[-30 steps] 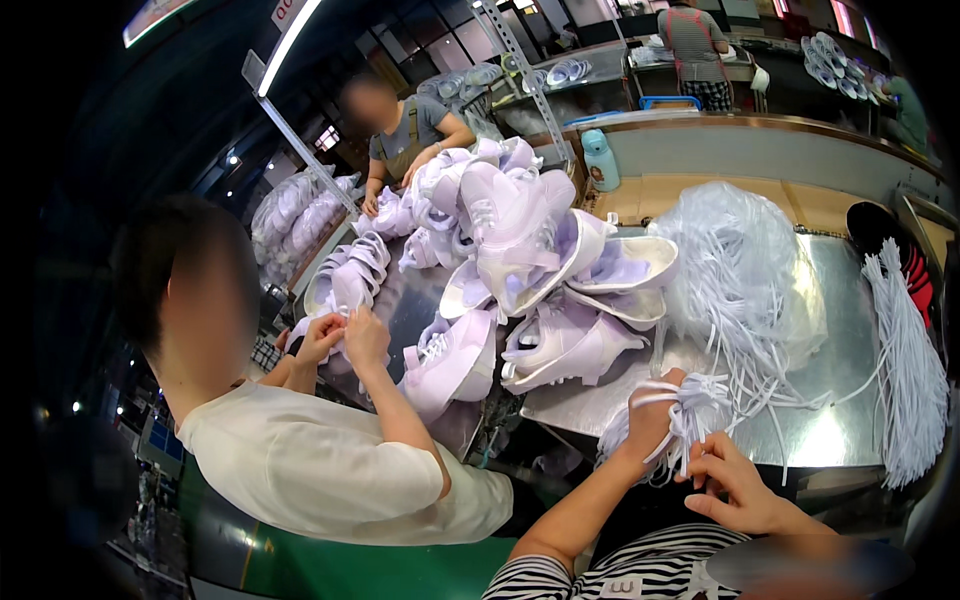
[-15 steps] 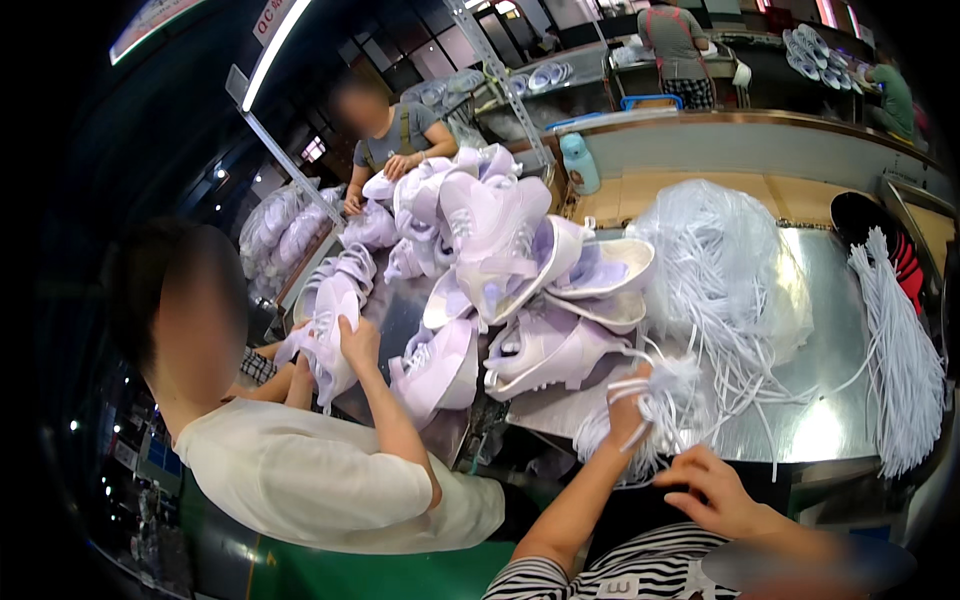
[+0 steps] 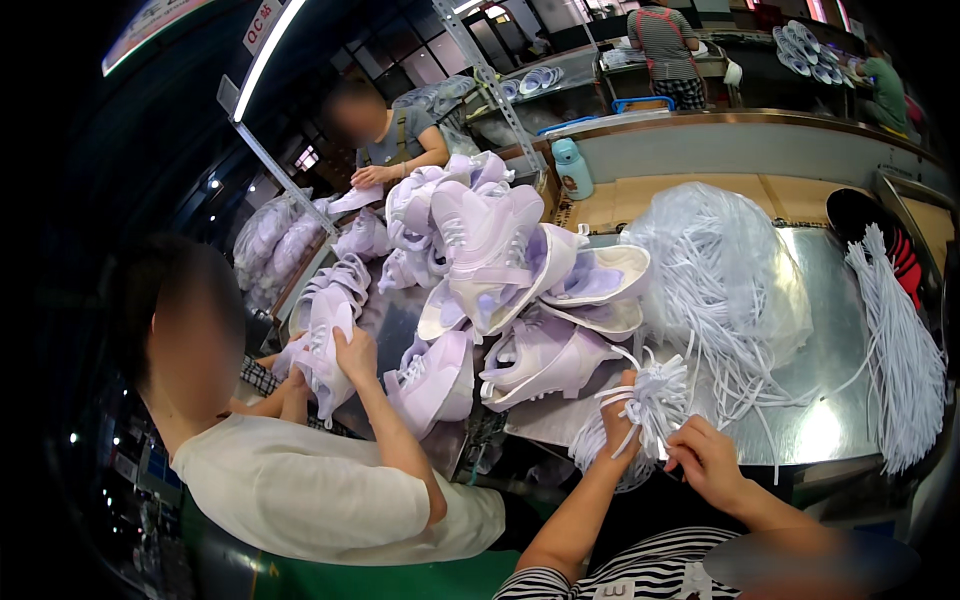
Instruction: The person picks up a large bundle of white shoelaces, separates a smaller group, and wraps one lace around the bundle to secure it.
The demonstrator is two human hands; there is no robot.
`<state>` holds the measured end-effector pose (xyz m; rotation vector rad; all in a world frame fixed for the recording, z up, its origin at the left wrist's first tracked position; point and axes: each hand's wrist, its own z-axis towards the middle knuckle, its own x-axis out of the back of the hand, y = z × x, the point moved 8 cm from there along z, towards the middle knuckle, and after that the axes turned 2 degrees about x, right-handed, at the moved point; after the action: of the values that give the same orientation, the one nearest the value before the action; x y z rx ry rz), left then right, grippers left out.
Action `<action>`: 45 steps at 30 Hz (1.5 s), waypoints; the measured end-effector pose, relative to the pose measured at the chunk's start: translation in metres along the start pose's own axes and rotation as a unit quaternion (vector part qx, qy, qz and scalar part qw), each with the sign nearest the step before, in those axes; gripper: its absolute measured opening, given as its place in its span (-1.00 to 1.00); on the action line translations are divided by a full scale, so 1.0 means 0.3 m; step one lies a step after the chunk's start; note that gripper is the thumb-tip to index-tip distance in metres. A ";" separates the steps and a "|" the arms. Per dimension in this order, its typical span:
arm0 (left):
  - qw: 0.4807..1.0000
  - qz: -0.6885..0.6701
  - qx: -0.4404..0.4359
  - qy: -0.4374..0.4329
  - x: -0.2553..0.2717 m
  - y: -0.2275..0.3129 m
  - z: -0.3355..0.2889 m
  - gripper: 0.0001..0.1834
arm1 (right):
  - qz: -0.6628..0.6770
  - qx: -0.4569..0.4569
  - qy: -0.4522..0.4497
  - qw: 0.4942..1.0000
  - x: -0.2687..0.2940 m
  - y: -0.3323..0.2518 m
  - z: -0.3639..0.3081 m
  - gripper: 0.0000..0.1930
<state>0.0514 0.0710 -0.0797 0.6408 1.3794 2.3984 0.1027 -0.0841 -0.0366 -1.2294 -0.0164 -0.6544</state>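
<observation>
My left hand [image 3: 622, 408] is closed round a bundle of white shoelaces [image 3: 660, 395], whose looped ends fan out above the fist. More of the laces hang below it, at the front edge of the metal table. Just right of the bundle, my right hand [image 3: 706, 462] has its fingers curled in a pinch close to the laces. Whatever is between those fingertips is too small to make out. A pale lilac sneaker [image 3: 550, 358] lies on its side beyond my left hand, under a heap of similar sneakers [image 3: 485, 235].
A clear plastic bag [image 3: 705, 240] spills white laces onto the metal table [image 3: 830, 400]. Another long lace bundle [image 3: 895, 360] lies at the right edge. A light-blue bottle [image 3: 571, 168] stands behind. At my left, a co-worker in a white shirt [image 3: 310, 485] holds a lilac sneaker.
My right hand has come up beside the lace bundle, and its fingers have drawn together. My left hand still grips the bundle, whose looped ends now stand more upright.
</observation>
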 end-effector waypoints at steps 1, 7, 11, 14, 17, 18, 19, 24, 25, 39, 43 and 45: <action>0.999 0.026 -0.024 -0.004 -0.001 0.031 0.002 -0.84 | 0.014 0.001 0.007 1.000 0.000 0.007 0.008 -0.96; 0.997 0.066 -0.020 -0.020 0.003 -0.009 -0.006 -0.76 | 0.216 -0.136 -0.013 0.967 -0.035 0.062 0.062 -0.90; 0.998 0.044 0.009 -0.037 0.014 -0.079 -0.013 -0.68 | 0.075 0.030 0.067 0.994 0.077 -0.087 0.130 -0.67; 0.994 0.055 0.035 -0.089 -0.003 -0.222 -0.050 -0.63 | -0.040 0.073 0.165 0.983 0.140 -0.062 0.127 -0.68; 0.985 0.020 0.087 -0.147 0.003 -0.286 -0.095 -0.57 | 0.034 0.024 0.098 0.994 0.076 -0.016 0.154 -0.55; 0.948 -0.165 0.221 -0.161 -0.044 -0.231 -0.094 -0.62 | 0.056 -0.006 0.077 0.995 0.058 -0.001 0.151 -0.46; 0.867 -0.329 0.353 -0.121 -0.078 -0.162 -0.107 -0.64 | 0.026 -0.009 0.059 0.998 0.047 -0.009 0.152 -0.39; 0.911 -0.258 0.304 -0.104 -0.018 -0.062 -0.096 -0.70 | 0.239 -0.035 0.102 0.965 0.009 0.049 0.181 -0.79; 0.916 -0.232 0.313 -0.092 0.000 -0.083 -0.096 -0.66 | 0.323 -0.082 0.089 0.939 -0.006 0.079 0.177 -0.81; 0.909 -0.222 0.352 -0.013 0.017 -0.092 -0.082 -0.69 | 0.038 0.023 0.114 0.992 0.094 -0.047 0.145 -0.65; 0.928 -0.145 0.337 -0.063 -0.005 -0.117 -0.098 -0.64 | 0.056 0.018 0.133 0.989 0.103 0.022 0.168 -0.79; 0.927 -0.168 0.329 -0.064 -0.024 -0.127 -0.106 -0.66 | 0.114 -0.011 0.115 0.987 0.106 0.053 0.181 -0.86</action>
<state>0.0425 0.0633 -0.1284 0.6264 2.0508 1.5795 0.1542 -0.0483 -0.0198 -1.1499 0.3217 -0.5933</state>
